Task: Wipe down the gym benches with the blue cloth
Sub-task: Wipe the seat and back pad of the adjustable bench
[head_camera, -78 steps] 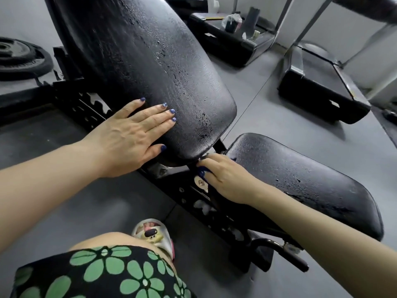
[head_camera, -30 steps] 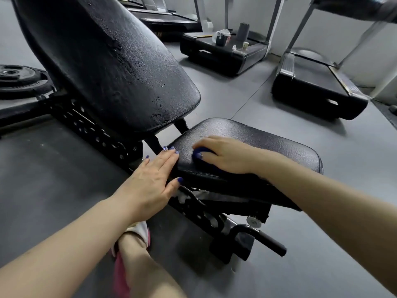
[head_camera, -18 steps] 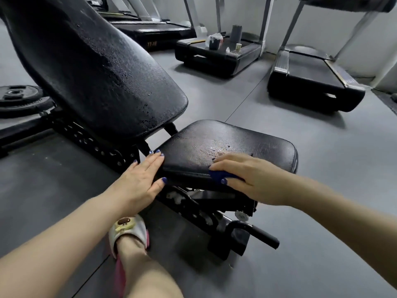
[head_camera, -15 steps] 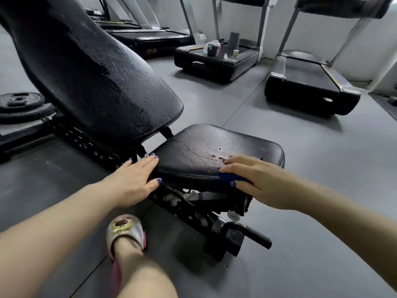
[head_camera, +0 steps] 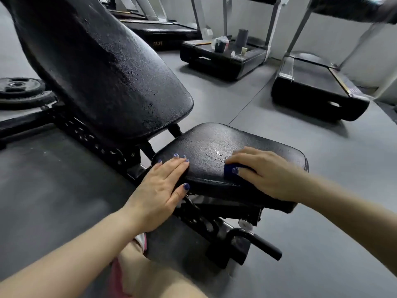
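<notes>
grey gym floor point(head_camera: 300, 168), black seat pad point(head_camera: 214, 143), treadmills point(head_camera: 318, 91)

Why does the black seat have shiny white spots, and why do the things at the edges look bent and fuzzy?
Head view: light glints off wet droplets on the seat pad beside the right hand pressing the blue cloth; the wide-angle lens bends the treadmill posts; the top-right corner and the near forearms are blurred, while the left hand looks fairly sharp.

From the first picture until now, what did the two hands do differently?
The left hand left the backrest and now rests flat on the seat pad. The right hand brought the blue cloth from the hinge gap onto the seat. The cloth stays under the right hand.
</notes>
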Available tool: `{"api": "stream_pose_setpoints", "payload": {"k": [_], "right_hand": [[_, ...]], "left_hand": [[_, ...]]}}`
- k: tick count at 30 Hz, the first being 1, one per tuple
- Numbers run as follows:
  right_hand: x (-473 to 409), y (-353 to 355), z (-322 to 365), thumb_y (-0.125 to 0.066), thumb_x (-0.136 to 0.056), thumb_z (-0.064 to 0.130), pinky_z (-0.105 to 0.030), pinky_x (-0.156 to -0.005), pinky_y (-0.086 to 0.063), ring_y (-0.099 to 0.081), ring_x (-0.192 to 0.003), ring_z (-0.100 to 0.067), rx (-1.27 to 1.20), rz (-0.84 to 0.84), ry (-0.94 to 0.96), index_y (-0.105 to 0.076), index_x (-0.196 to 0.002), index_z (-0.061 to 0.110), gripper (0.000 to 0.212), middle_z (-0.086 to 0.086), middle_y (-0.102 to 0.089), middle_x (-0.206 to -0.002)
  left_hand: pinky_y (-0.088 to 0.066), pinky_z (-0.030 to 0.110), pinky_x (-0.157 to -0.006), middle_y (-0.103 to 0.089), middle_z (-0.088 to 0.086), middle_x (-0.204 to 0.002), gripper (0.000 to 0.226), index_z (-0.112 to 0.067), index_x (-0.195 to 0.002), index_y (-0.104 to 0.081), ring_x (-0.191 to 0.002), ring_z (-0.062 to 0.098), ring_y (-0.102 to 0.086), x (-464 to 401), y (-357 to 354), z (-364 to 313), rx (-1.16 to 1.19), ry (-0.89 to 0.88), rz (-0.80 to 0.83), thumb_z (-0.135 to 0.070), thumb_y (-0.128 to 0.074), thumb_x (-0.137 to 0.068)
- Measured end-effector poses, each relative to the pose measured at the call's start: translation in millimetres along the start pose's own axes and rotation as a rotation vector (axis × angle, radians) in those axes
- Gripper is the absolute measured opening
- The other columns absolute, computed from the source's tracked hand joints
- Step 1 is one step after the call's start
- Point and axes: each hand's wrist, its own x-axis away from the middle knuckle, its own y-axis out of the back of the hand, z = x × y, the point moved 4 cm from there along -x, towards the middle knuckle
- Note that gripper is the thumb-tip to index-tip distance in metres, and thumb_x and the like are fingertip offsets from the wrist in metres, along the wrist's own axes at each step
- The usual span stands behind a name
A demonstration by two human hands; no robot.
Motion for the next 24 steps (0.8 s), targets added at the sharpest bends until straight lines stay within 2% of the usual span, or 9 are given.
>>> {"api": "stream_pose_setpoints", "payload": {"k": [4, 7, 12, 16, 17, 19, 22, 24], "right_hand": [[-107.8, -36.0, 3.5, -0.043, -0.102, 0.029, -0.036, -0.107, -0.036, -0.050, -0.121, -0.021, -0.003, 0.117, 0.001, -0.054, -0.132, 0.019, 0.033, -0.004, -0.053, -0.129], [-154.4, -54.3, 8.8, -0.043, -0.102, 0.030, -0.035, -0.108, -0.035, -0.048, -0.125, -0.023, -0.006, 0.153, -0.008, -0.053, -0.133, 0.015, 0.036, -0.007, -0.052, -0.130], [-92.7, -30.8, 8.1, -0.046, -0.101, 0.025, -0.030, -0.109, -0.032, -0.047, -0.125, -0.016, -0.027, 0.126, 0.012, -0.050, -0.137, 0.023, 0.037, 0.001, -0.051, -0.136], [-11.1, -1.6, 7.3, -0.047, -0.100, 0.024, -0.008, -0.098, -0.025, -0.046, -0.122, -0.008, -0.005, 0.105, -0.034, -0.051, -0.135, 0.029, 0.036, 0.010, -0.050, -0.135], [1.0, 2.6, 6.8, -0.047, -0.100, 0.024, -0.006, -0.095, -0.024, -0.046, -0.122, -0.007, 0.012, 0.092, -0.052, -0.051, -0.135, 0.030, 0.036, 0.011, -0.051, -0.135], [11.3, 6.6, 8.3, -0.046, -0.100, 0.024, -0.014, -0.098, -0.026, -0.046, -0.122, -0.009, 0.039, 0.056, -0.085, -0.053, -0.134, 0.029, 0.035, 0.009, -0.052, -0.133], [2.0, -0.8, 17.1, -0.047, -0.099, 0.032, -0.032, -0.101, -0.037, -0.049, -0.121, -0.019, 0.062, 0.012, -0.162, -0.052, -0.133, 0.027, 0.035, 0.003, -0.053, -0.131], [-2.3, -7.7, 27.0, -0.050, -0.097, 0.039, -0.033, -0.100, -0.037, -0.048, -0.123, -0.022, 0.121, -0.029, -0.168, -0.048, -0.135, 0.024, 0.040, 0.001, -0.051, -0.133]], "left_hand": [[-0.011, 0.034, -0.119, -0.033, -0.009, -0.153, 0.057, -0.019, -0.148, -0.035, -0.145, 0.007, -0.021, 3.8, -7.7, -3.2, 0.012, -0.002, -0.129, -0.046, -0.029, -0.098], [-0.013, 0.036, -0.119, -0.035, -0.006, -0.152, 0.055, -0.017, -0.147, -0.037, -0.144, 0.010, -0.024, 4.8, -8.2, -0.1, 0.008, -0.038, -0.154, -0.041, -0.033, -0.097], [-0.014, 0.037, -0.119, -0.035, -0.007, -0.152, 0.054, -0.018, -0.147, -0.036, -0.144, 0.008, -0.024, 6.2, -5.5, 1.5, 0.027, -0.053, -0.131, -0.041, -0.033, -0.098], [-0.011, 0.032, -0.119, -0.036, -0.006, -0.152, 0.056, -0.021, -0.147, -0.036, -0.143, 0.007, -0.024, 4.4, -2.7, 3.4, -0.012, -0.048, -0.075, -0.043, -0.032, -0.096], [-0.009, 0.029, -0.119, -0.035, -0.005, -0.153, 0.057, -0.021, -0.147, -0.036, -0.143, 0.008, -0.023, 4.1, -1.2, 3.0, -0.018, -0.038, -0.058, -0.045, -0.030, -0.095], [-0.002, 0.021, -0.118, -0.032, -0.006, -0.155, 0.063, -0.021, -0.148, -0.034, -0.144, 0.006, -0.020, 3.2, 3.8, -0.2, -0.031, -0.019, -0.030, -0.051, -0.023, -0.093], [0.007, 0.015, -0.114, -0.023, -0.009, -0.158, 0.075, -0.023, -0.151, -0.027, -0.146, 0.003, -0.009, 2.0, 7.1, -3.8, -0.024, 0.013, 0.019, -0.060, -0.012, -0.087], [0.009, 0.015, -0.112, -0.020, -0.009, -0.159, 0.080, -0.023, -0.152, -0.025, -0.146, 0.001, -0.006, 2.8, 7.6, -5.2, -0.004, 0.045, 0.044, -0.062, -0.009, -0.084]]}}
